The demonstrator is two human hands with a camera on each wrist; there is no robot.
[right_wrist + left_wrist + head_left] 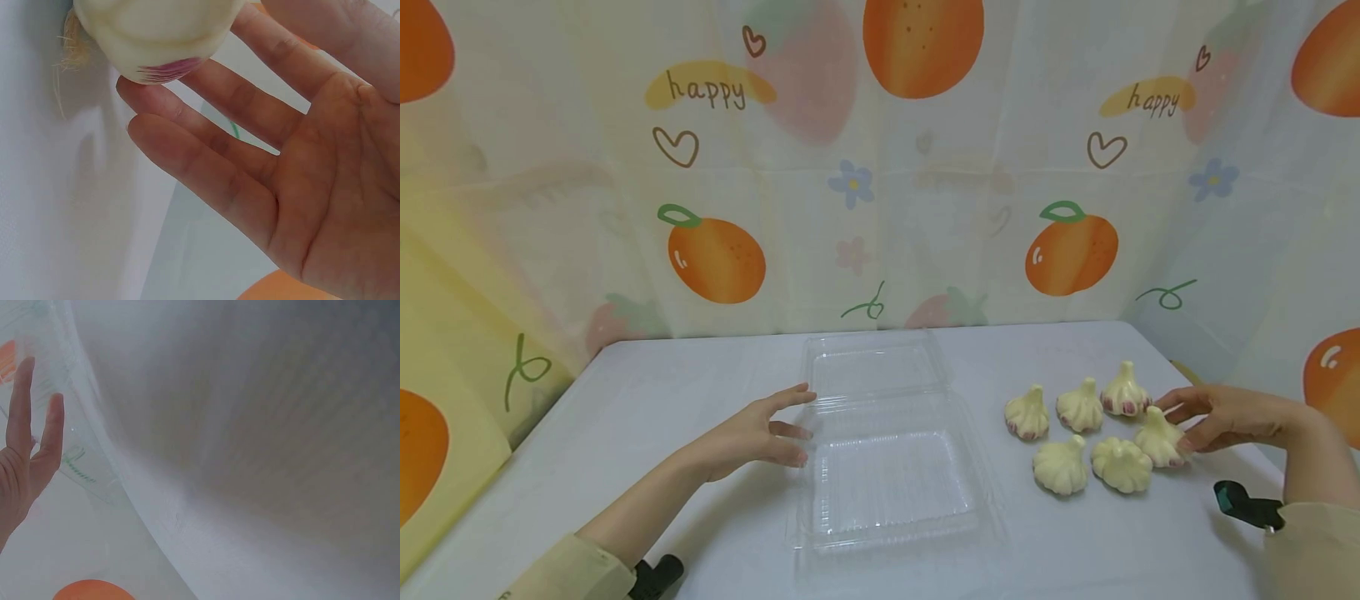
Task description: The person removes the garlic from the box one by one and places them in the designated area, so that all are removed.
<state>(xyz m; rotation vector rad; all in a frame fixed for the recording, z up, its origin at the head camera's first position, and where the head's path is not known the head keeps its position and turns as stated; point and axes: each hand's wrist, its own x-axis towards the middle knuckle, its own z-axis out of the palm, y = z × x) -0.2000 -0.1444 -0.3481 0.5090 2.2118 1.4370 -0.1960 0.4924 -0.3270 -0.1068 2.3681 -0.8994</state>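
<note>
Beside the left edge of a clear plastic clamshell box (891,479), my left hand (748,437) has its fingers spread, fingertips right at the rim. The box lies with its lid (876,367) folded back, away from me. On the right, my right hand (1240,417) pinches a garlic bulb (1159,437), thumb on its near right side and index finger by its stem. In the right wrist view this garlic bulb (156,37) shows a purple streak and root hairs toward the table, while the lower fingers (206,169) extend fairly straight.
Several other garlic bulbs (1060,465) stand close together left of my right hand, right of the box. The white table (700,367) ends at a printed fruit curtain (880,250) behind it. Black wrist straps show at both sleeves.
</note>
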